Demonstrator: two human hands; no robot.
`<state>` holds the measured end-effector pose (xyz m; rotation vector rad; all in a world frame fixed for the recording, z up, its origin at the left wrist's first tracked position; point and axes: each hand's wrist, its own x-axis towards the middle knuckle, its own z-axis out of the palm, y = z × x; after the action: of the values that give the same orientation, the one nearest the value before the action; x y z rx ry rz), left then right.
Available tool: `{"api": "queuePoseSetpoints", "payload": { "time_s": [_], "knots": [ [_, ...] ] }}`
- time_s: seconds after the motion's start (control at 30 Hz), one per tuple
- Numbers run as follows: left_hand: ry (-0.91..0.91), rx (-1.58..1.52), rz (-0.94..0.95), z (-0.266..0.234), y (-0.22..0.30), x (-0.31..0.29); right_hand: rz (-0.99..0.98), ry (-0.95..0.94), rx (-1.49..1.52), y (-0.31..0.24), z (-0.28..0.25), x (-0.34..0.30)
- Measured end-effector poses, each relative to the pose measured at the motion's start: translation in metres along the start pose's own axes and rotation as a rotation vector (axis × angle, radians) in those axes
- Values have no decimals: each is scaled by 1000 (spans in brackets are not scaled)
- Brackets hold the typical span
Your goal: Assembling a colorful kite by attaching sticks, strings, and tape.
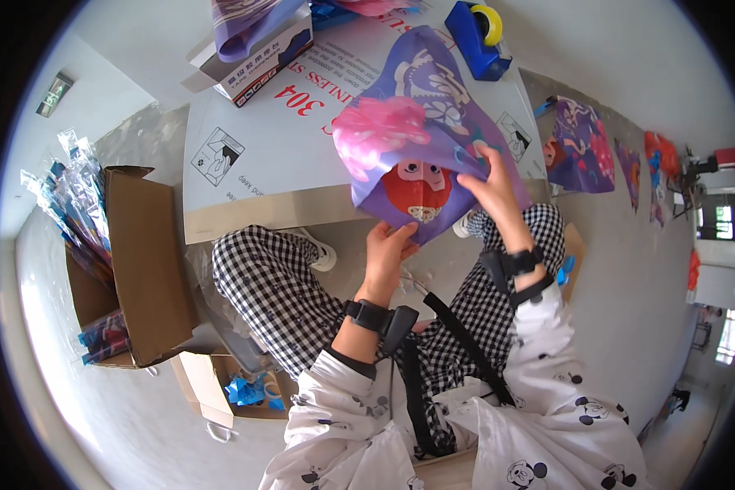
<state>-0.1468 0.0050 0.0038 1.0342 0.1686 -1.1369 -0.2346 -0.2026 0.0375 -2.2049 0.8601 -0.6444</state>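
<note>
A thin, glossy purple sheet (437, 153) with a pink patch, white patterns and a red-haired cartoon face lies partly on the table, its near end raised over the front edge. My left hand (388, 251) pinches its near lower corner between thumb and fingers. On the right side, my right hand (495, 189) grips the sheet with the thumb over its printed face. Part of the sheet is folded over. Black bands with small dark devices are on both wrists.
A blue tape dispenser (478, 42) with yellow tape stands at the table's (277, 155) far right. An open small box (263, 57) holds more purple sheet at the far left. A cardboard carton (148, 261) of wrapped items stands left. Similar purple sheets (581, 147) hang at right.
</note>
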Motion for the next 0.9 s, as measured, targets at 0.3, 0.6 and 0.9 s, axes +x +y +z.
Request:
{"api": "queuePoseSetpoints", "payload": {
  "time_s": [0.3, 0.6, 0.9],
  "knots": [
    [-148, 75, -106, 12, 14, -7, -441, -113, -248, -54, -16, -113],
    [-215, 126, -114, 14, 17, -11, -622, -155, -293, -59, -16, -98],
    [-226, 135, -111, 14, 15, -8, -294, -137, -50, -62, -12, -95]
  ]
}}
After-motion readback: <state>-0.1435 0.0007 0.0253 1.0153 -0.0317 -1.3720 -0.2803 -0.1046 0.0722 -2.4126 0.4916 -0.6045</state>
